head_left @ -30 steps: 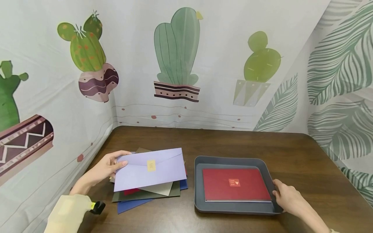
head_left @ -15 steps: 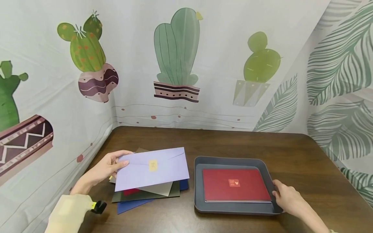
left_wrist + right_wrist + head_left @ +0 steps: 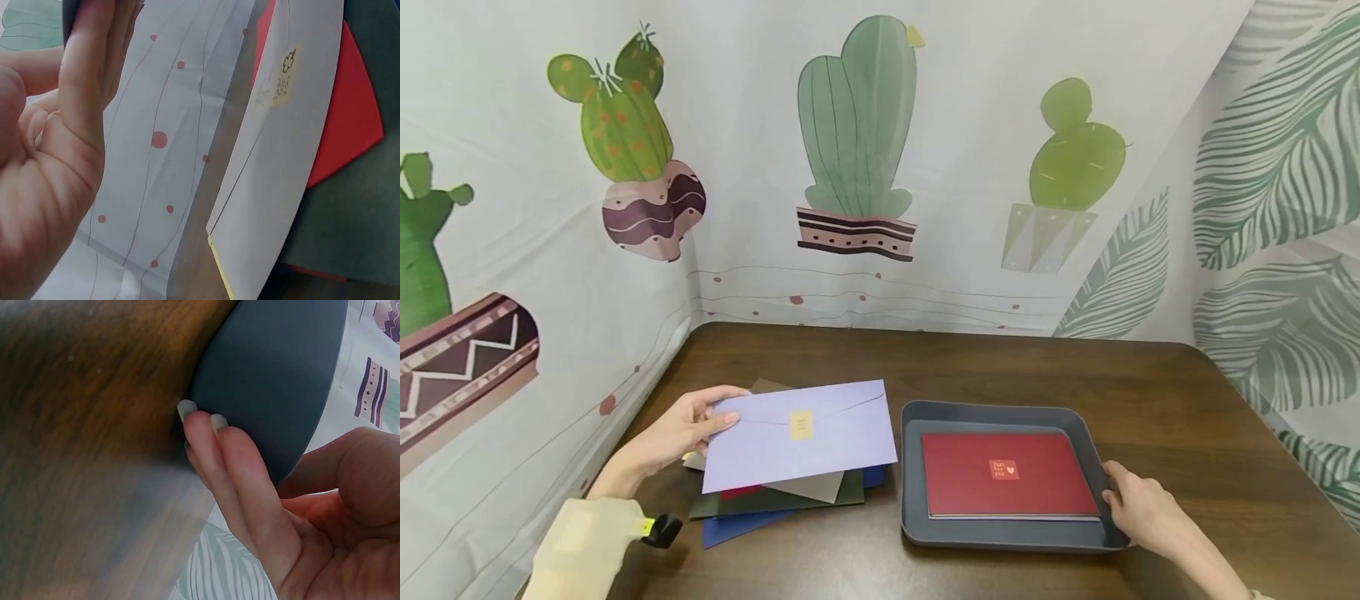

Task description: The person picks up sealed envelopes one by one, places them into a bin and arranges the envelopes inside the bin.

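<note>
My left hand [image 3: 688, 429] pinches a lavender envelope [image 3: 842, 433] by its left edge, thumb on the face with a small gold sticker. The envelope is tilted over a loose pile of envelopes, overlapping most of it in the head view. A dark green envelope [image 3: 775, 503], a blue envelope [image 3: 748, 528] and a pale grey envelope [image 3: 812, 487] show from the pile. My right hand [image 3: 1150, 510] grips the right wall of a dark grey tray [image 3: 1000, 536], its fingers against the outside [image 3: 269, 375]. Inside the tray lies a red envelope [image 3: 970, 483] with a heart sticker, on top of others.
The brown wooden table [image 3: 1000, 367] has rounded back corners. A white cloth [image 3: 955, 167] printed with cacti and leaves hangs behind it and along its sides. A black device [image 3: 662, 531] sticks out from the left wrist.
My left hand has drifted slightly right with the lavender envelope, bringing its right edge close to the tray. The right hand and the tray stay in place.
</note>
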